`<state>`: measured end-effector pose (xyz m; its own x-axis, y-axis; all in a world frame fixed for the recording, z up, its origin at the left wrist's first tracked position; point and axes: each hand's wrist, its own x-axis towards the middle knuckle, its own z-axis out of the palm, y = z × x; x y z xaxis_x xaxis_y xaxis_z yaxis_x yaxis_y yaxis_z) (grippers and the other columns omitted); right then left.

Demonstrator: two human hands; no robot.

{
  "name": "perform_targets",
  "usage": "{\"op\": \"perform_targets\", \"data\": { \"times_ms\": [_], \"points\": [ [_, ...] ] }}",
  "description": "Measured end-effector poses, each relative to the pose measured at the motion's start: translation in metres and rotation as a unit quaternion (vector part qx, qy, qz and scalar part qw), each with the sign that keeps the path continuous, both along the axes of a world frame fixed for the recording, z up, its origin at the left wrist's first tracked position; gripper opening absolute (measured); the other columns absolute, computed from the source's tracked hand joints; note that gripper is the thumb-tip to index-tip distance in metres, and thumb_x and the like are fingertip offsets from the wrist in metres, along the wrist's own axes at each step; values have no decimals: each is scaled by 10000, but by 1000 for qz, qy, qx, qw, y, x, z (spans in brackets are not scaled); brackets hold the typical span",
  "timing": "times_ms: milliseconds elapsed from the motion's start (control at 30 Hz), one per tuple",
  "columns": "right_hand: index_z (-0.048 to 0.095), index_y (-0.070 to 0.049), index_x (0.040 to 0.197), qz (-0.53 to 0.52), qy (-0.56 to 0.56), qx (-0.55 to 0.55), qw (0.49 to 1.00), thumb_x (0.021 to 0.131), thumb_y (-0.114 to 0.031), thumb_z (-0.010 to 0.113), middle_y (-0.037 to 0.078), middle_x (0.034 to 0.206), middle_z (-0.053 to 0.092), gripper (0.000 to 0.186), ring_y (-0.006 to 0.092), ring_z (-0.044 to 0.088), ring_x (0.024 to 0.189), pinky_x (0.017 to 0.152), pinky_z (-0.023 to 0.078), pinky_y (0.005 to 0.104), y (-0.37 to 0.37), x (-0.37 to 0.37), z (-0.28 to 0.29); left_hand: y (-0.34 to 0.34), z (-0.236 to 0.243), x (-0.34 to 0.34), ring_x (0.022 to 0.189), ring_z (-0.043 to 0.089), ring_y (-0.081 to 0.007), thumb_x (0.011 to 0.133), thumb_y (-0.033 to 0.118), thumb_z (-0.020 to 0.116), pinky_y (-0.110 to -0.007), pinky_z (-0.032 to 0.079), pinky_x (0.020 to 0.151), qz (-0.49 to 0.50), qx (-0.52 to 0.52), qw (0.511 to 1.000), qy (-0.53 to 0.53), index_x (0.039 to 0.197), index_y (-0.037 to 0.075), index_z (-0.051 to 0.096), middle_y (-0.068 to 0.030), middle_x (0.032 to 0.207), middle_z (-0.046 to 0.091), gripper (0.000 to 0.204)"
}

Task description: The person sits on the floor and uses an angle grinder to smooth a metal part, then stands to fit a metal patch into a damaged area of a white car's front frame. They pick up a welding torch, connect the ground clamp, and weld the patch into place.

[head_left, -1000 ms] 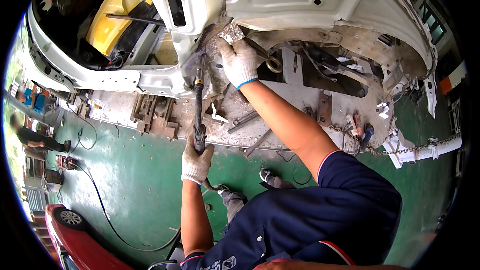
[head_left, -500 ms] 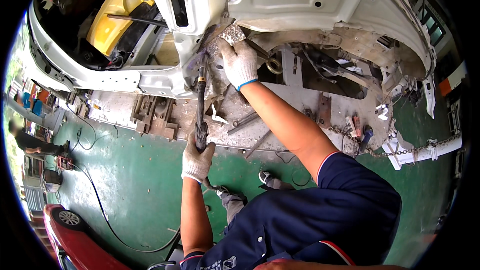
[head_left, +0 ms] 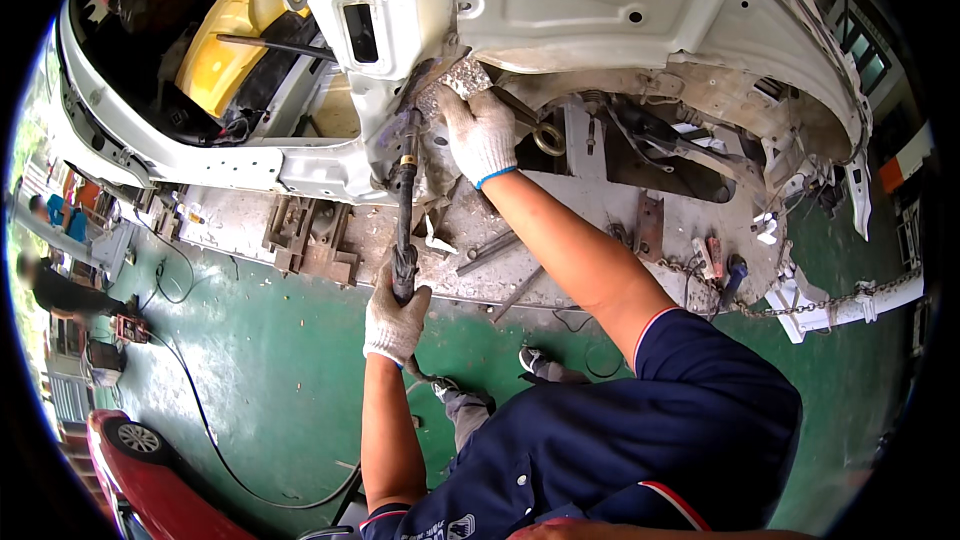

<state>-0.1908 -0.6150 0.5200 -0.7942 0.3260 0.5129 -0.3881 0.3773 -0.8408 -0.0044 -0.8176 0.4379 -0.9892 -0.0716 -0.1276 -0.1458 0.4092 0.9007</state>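
My gloved left hand [head_left: 395,315] is wrapped round the lower end of a long, dark, rod-shaped tool [head_left: 405,200] with a brass-coloured ring near its top. The tool points up at the pale grey car body [head_left: 330,165], its tip against or close to a rough, bare-metal corner. My gloved right hand [head_left: 480,135] is closed beside a speckled metal piece [head_left: 466,70] at that corner; the fingertips are partly hidden, and its hold looks like a grip on the piece's lower edge. A dark tool with a ring end [head_left: 548,140] sticks out just right of this hand.
Beneath the body lies a dirty metal platform [head_left: 230,225] carrying rusty clamps [head_left: 315,240], loose bars and hand tools. A chain [head_left: 850,298] crosses a white beam on the right. Black cable [head_left: 195,400] trails over the green floor. A red car [head_left: 150,480] and a person [head_left: 75,290] are left.
The view has shifted slightly. Both hands keep their places, the left one on the rod-shaped tool. The person at the left has moved a little.
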Motion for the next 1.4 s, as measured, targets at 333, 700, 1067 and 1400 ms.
{"op": "perform_targets", "data": {
  "times_ms": [333, 700, 1067, 1400],
  "points": [
    [718, -50, 1142, -11, 33, 23, 999, 983, -290, 719, 196, 962, 748, 288, 385, 723, 907, 827, 562, 431, 1, 3, 4, -2, -10, -1, 498, 547, -120, 874, 159, 732, -307, 451, 482, -6, -18, 1000, 22, 1093, 54, 574, -19, 621, 571, 289],
    [726, 13, 954, -48, 24, 58, 997, 981, -395, 720, 212, 815, 718, 409, 346, 714, 742, 711, 562, 431, 1, -6, -5, 10, 22, 8, 491, 537, -111, 904, 90, 688, -290, 422, 449, 9, 74, 996, -43, 1196, 48, 592, -8, 670, 583, 310],
    [743, -25, 911, -50, 88, 37, 994, 973, -369, 691, 233, 825, 706, 353, 446, 684, 791, 740, 542, 524, -1, -9, -9, 19, 32, 16, 495, 551, -128, 879, 118, 699, -304, 450, 479, 24, 75, 995, -56, 1138, 45, 577, -26, 639, 574, 295],
    [749, 17, 905, -59, 69, 55, 994, 972, -434, 707, 252, 811, 697, 458, 417, 698, 749, 697, 546, 486, 1, -3, -3, 16, 24, 7, 502, 549, -121, 881, 110, 687, -298, 449, 477, 13, 85, 994, -61, 1253, 48, 592, -15, 665, 577, 389]
  ]
}}
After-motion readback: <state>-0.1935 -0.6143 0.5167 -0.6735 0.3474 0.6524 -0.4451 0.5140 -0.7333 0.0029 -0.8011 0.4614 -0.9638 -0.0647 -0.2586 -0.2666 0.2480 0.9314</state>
